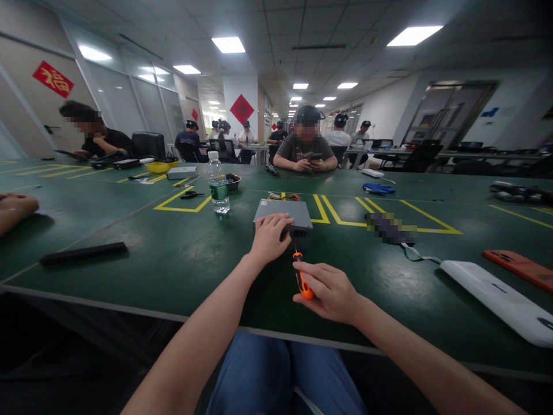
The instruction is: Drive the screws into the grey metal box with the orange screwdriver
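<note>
A grey metal computer power supply (283,210) sits on the green table in front of me, its socket side facing me. My left hand (271,237) grips its near left edge, fingers across the top and thumb by the front face. Between the fingers and thumb of my right hand (330,288) is an orange and black screwdriver (304,283), held from the right side. Its thin shaft points up toward the lower front of the power supply; whether the tip touches a screw is too small to tell. Coloured cables (285,197) lie behind the power supply.
A water bottle (218,187) stands beyond the power supply to the left, beside a small bowl (232,183). A black bar (84,252) lies at left. At right are a white power bank (496,300), an orange phone (525,268) and blue gloves (379,188). Another person sits opposite.
</note>
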Demonstrator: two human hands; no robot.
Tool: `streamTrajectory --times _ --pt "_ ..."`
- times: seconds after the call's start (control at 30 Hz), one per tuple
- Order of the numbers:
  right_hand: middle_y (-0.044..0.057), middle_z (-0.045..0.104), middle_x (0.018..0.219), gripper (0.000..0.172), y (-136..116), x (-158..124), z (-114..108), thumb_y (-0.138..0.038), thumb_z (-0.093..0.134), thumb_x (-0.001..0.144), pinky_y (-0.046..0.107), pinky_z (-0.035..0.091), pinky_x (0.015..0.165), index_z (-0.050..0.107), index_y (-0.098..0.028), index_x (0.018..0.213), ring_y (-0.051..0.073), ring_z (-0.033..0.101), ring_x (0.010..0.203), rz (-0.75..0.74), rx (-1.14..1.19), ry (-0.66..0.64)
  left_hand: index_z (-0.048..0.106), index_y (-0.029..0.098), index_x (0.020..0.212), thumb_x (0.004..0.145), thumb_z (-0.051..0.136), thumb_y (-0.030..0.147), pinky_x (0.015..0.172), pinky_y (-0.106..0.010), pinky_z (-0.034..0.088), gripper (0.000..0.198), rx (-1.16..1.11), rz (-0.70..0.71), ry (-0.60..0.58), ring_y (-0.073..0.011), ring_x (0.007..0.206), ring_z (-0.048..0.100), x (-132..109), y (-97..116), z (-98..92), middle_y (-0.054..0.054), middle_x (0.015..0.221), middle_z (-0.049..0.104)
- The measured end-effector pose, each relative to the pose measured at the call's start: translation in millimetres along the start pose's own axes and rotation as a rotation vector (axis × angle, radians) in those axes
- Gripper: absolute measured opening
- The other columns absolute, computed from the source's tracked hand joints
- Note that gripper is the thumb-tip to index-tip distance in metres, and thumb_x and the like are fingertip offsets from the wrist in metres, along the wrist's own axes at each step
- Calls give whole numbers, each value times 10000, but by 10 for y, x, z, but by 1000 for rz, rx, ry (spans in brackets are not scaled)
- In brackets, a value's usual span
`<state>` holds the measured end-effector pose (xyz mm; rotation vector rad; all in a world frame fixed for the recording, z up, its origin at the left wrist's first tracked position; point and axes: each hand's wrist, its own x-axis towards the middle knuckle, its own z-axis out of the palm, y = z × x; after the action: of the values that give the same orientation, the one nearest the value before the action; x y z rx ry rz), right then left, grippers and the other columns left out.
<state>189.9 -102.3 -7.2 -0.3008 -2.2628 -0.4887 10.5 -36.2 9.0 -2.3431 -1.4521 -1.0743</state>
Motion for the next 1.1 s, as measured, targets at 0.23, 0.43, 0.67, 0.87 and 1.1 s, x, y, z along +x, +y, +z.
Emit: streamTrajectory --times 0.23,0.43,0.67,0.87,1.1 --pt "183 543 1105 271 -31 50 -66 -268 396 897 333 510 764 492 -147 1119 221 545 1042 -56 -31 -118 540 266 1088 782 491 209 938 -382 282 316 1 15 15 -191 1136 446 4 -7 16 1 1216 555" --pt "164 608 1042 195 -15 -12 -6 -249 550 827 259 514 683 490 -141 977 159 610 867 -69 10 18 547 268 1090 772 495 201 944 -393 273 329 5 -10 -2 -204 1129 448 11 12 12 -10 1210 557" --pt "166 578 1094 312 -43 43 -43 -260 410 891 301 511 766 464 -109 1159 193 577 991 -62 26 -122 539 269 1087 776 497 211 940 -384 276 319 8 -4 10 -199 1132 444 6 5 22 1 1216 554" --pt "158 594 1073 194 -41 22 -14 -246 507 860 265 511 654 514 -123 1011 136 600 754 -98 3 -70 536 269 1089 773 501 210 938 -379 278 324 4 9 27 -192 1130 445 11 -9 42 7 1210 556" --pt "166 573 1054 261 -31 17 -15 -293 465 883 297 516 727 469 -113 1072 187 585 925 -51 57 -115 533 275 1093 777 503 215 941 -385 275 323 0 7 29 -198 1129 445 5 -27 51 5 1206 557"
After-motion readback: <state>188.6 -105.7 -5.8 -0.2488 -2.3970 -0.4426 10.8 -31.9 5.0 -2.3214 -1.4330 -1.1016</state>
